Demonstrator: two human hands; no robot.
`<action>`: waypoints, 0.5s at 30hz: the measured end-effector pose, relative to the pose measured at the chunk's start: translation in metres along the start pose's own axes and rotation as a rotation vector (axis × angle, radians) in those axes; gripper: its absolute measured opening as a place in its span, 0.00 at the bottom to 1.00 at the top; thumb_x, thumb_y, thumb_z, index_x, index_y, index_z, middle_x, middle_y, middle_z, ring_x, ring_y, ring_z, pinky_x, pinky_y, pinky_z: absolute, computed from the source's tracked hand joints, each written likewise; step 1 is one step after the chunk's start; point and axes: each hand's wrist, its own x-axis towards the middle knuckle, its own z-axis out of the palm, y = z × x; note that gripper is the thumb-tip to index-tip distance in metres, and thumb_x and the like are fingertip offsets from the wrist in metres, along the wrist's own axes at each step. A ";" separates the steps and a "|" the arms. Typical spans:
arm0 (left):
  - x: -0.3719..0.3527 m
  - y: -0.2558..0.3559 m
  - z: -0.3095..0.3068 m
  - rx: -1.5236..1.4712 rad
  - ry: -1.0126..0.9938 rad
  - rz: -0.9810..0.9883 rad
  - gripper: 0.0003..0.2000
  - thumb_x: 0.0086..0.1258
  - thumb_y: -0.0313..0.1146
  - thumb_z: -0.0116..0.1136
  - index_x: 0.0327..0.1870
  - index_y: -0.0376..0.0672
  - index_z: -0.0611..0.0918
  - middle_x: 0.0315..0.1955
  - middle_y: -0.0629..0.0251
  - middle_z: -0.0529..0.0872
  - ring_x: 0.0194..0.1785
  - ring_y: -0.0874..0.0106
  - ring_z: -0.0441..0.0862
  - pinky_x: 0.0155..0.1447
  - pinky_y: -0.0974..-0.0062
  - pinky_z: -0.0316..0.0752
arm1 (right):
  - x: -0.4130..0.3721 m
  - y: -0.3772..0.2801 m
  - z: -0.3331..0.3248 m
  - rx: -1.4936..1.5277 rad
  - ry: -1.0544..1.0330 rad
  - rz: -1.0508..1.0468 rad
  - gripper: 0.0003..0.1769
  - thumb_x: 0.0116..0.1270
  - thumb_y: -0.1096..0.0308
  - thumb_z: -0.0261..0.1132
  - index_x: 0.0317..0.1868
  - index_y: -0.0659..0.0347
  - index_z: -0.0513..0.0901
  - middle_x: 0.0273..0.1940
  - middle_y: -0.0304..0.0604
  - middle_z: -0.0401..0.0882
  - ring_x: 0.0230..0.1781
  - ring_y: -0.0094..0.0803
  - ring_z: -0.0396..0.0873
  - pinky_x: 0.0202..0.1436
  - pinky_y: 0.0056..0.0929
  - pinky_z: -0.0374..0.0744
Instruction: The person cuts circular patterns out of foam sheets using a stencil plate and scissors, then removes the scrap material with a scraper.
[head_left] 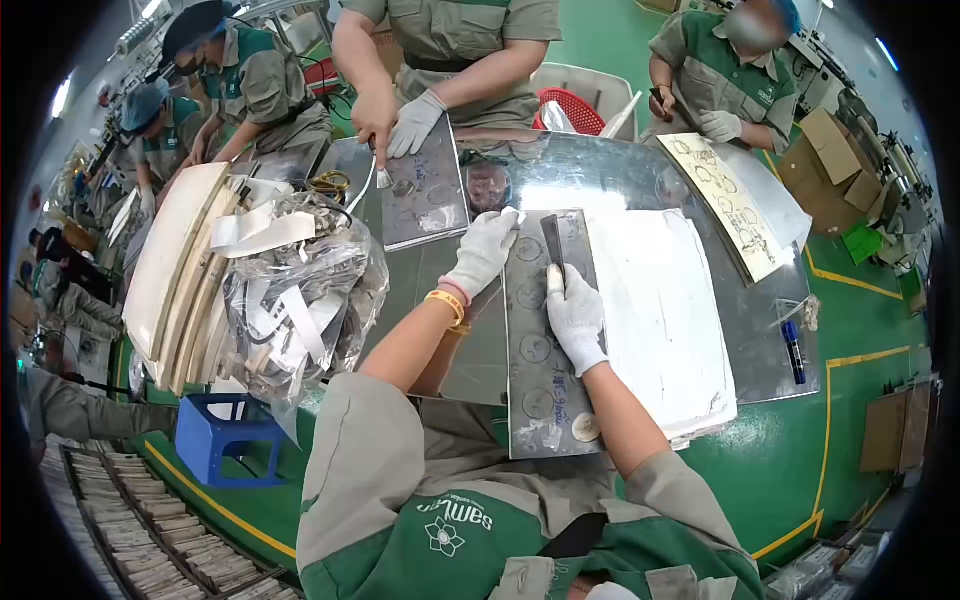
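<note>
Since the white-gloved left hand (483,250) only rests flat and open on the top left corner of the long grey metal sheet with round marks (538,395), the sheet could skid if the thin dark blade (552,240) catches. The right hand (576,318) is closed round the blade's lower end; tip near the left fingers, so a slip could nick them. Sheet lies under both hands.

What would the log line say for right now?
left hand: rests on grey sheet | right hand: holds dark tool on sheet
</note>
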 end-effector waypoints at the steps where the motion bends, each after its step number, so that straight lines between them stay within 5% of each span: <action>1: 0.001 0.000 0.003 -0.045 0.043 0.034 0.10 0.68 0.34 0.58 0.47 0.42 0.82 0.41 0.55 0.85 0.48 0.56 0.81 0.53 0.63 0.76 | -0.001 -0.006 -0.006 -0.014 -0.020 0.026 0.23 0.74 0.46 0.50 0.50 0.54 0.83 0.30 0.58 0.83 0.32 0.56 0.83 0.38 0.53 0.77; 4: -0.003 0.005 0.002 -0.223 0.043 -0.074 0.09 0.69 0.34 0.57 0.46 0.41 0.82 0.39 0.54 0.85 0.46 0.57 0.82 0.52 0.66 0.76 | 0.000 -0.003 -0.007 0.050 -0.056 0.043 0.23 0.74 0.46 0.50 0.50 0.53 0.83 0.30 0.58 0.84 0.32 0.56 0.83 0.39 0.53 0.77; 6: -0.009 0.019 -0.002 -0.494 0.129 -0.331 0.11 0.66 0.34 0.61 0.45 0.39 0.81 0.37 0.58 0.84 0.46 0.63 0.83 0.51 0.72 0.76 | -0.001 0.000 -0.004 0.149 0.008 0.021 0.23 0.73 0.47 0.50 0.48 0.54 0.83 0.31 0.56 0.84 0.33 0.56 0.82 0.39 0.52 0.77; 8: -0.004 0.010 0.014 -0.278 0.354 -0.270 0.14 0.64 0.34 0.64 0.46 0.38 0.81 0.40 0.59 0.83 0.47 0.63 0.83 0.52 0.70 0.76 | 0.001 0.003 -0.002 0.179 0.002 0.042 0.23 0.73 0.47 0.51 0.48 0.55 0.83 0.31 0.56 0.84 0.35 0.56 0.82 0.40 0.51 0.77; 11: 0.007 0.003 0.004 -0.135 0.035 -0.265 0.15 0.62 0.36 0.65 0.47 0.39 0.81 0.43 0.57 0.82 0.50 0.61 0.82 0.53 0.68 0.76 | 0.000 -0.003 -0.012 0.238 -0.066 0.080 0.23 0.73 0.48 0.52 0.50 0.57 0.83 0.32 0.57 0.84 0.36 0.55 0.82 0.41 0.50 0.77; 15: 0.024 -0.023 0.004 -0.140 0.008 -0.191 0.08 0.66 0.33 0.59 0.41 0.40 0.84 0.39 0.54 0.85 0.46 0.53 0.82 0.50 0.61 0.76 | -0.001 -0.001 -0.007 0.221 0.012 0.028 0.23 0.73 0.48 0.52 0.47 0.59 0.83 0.30 0.56 0.84 0.35 0.55 0.83 0.41 0.49 0.77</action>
